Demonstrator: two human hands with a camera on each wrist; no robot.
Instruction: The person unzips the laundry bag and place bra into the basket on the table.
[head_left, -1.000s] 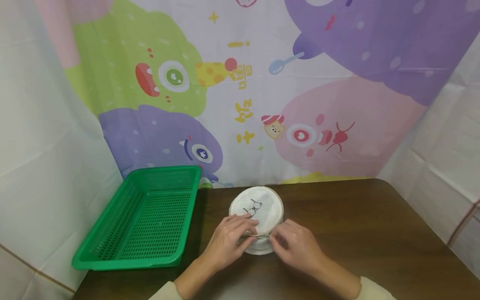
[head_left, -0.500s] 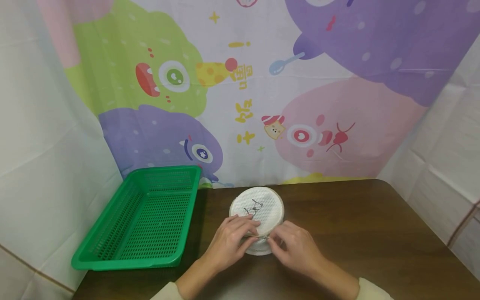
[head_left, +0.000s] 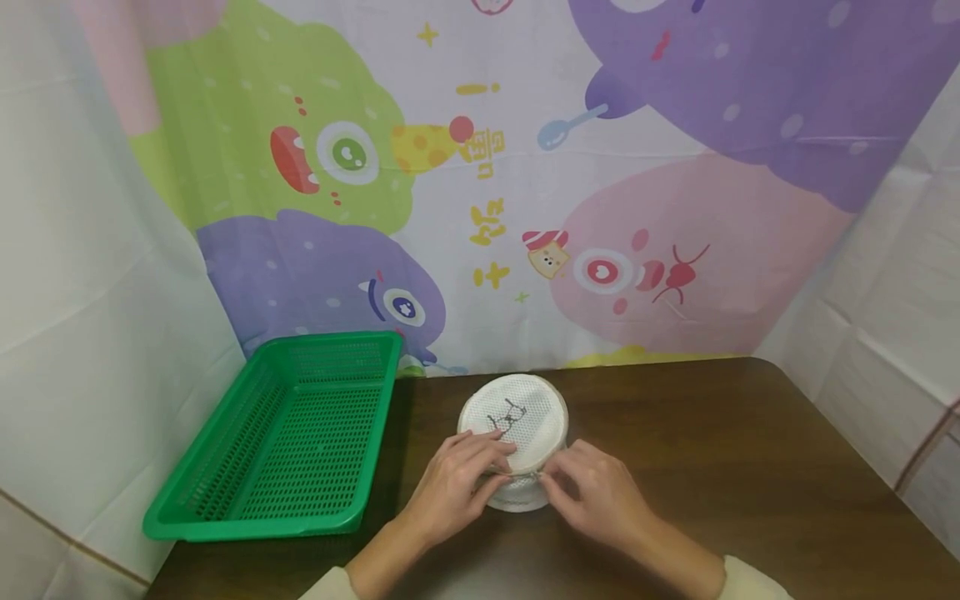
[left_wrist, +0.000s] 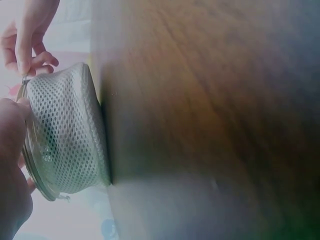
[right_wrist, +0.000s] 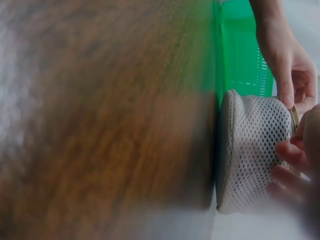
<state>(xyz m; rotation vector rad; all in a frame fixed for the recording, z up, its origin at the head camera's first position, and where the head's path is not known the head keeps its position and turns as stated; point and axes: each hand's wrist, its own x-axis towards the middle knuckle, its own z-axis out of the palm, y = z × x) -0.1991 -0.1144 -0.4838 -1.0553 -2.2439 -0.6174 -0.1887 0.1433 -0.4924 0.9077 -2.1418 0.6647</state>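
Observation:
A round white mesh laundry bag [head_left: 542, 408] with a dark line drawing on its lid stands upright on the brown table. Its zipper runs around the lid's edge. My left hand [head_left: 456, 477] lies at the front left of the bag, fingers over the lid, and pinches the zippered rim with the thumb below. At the rim's front right, my right hand [head_left: 596, 492] pinches the small zipper pull [left_wrist: 24, 79]. In the right wrist view, both hands meet at the rim of the bag [right_wrist: 255, 150]. The bag's inside cannot be made out.
To the left stands a green plastic basket [head_left: 378, 433] with slotted sides. The brown wooden table [head_left: 697, 442] reaches right to a rounded corner. A cartoon-printed cloth [head_left: 517, 333] hangs behind, and white cloth walls flank both sides.
Almost nothing differs. The right hand shifts very slightly at the zipper, while the left hand keeps its hold and the bag stays in place.

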